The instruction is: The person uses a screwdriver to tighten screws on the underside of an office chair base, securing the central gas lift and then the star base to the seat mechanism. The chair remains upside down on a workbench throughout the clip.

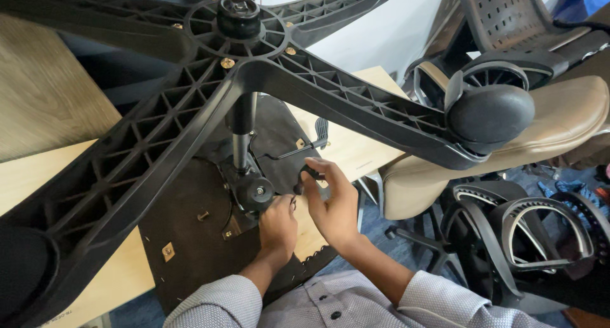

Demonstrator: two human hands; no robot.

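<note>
Gripping lever [309, 171]: right hand [332, 204] | left hand [277, 225] fisted at mechanism [254, 191] | base arms [356, 102] crowd overhead

**Person in a grey buttoned shirt**

At the bottom of the frame, a light grey, finely patterned shirt [330, 306] with dark buttons down the front. Its sleeves are pushed up to the elbows. Both hands, left [277, 226] and right [330, 201], are bare.

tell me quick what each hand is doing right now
Left hand: closed, gripping the chair mechanism.
Right hand: closed on a small black lever.
</note>
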